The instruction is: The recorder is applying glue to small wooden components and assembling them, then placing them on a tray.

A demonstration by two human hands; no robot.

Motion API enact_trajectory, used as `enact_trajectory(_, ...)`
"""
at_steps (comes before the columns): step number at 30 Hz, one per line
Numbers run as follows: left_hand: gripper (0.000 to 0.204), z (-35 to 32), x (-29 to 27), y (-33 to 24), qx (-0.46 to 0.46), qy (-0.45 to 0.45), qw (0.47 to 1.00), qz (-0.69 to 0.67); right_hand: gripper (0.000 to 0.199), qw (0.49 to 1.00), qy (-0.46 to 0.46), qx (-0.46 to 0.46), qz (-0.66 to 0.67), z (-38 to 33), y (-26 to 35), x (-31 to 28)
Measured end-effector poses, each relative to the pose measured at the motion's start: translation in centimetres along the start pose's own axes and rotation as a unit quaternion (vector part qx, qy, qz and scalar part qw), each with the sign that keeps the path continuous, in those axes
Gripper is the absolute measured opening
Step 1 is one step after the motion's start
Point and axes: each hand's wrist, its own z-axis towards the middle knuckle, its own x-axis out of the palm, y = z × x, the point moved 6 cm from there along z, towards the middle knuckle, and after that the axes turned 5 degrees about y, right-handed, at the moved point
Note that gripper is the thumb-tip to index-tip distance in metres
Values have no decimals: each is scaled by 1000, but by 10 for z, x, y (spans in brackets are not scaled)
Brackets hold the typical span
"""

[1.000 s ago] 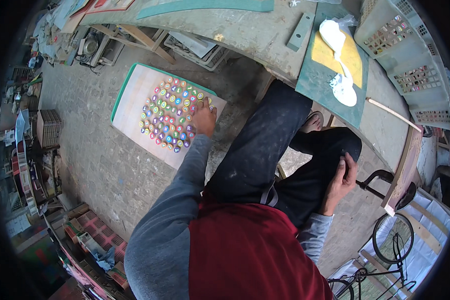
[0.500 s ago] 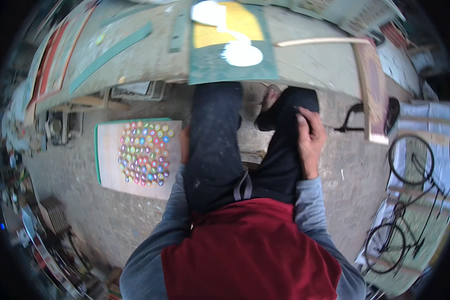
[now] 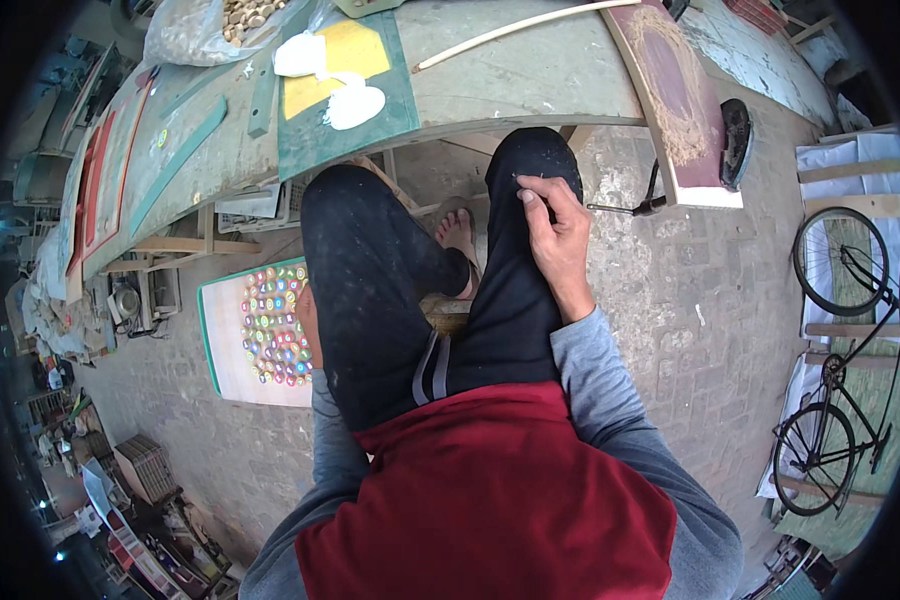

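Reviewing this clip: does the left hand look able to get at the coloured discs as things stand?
Probably yes: the left hand is right beside the coloured discs, with nothing visible between them, though the left thigh partly hides the hand.

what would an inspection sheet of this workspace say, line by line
Surface: worn grey bench bearing a green board
Job's things: coloured round discs on a pale panel
Clutter: yellow sheet with white material; wooden rod; plastic bag of wooden pieces
Grips: left grip beside the discs, partly hidden by the left leg; right grip at the right leg, contents unclear
Cables: nothing clearly seen
Surroundings: paved floor, bicycle at right
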Motion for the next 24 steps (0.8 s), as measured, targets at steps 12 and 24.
enact_trajectory(12,36,13,-44,-2,72,-92,980,158,15,999,-18,18,29,-3,4,-4)
enact_trajectory(24,38,23,-40,41,-93,-158,977,-113,15,1000,-27,-2,-6,-8,13,-5)
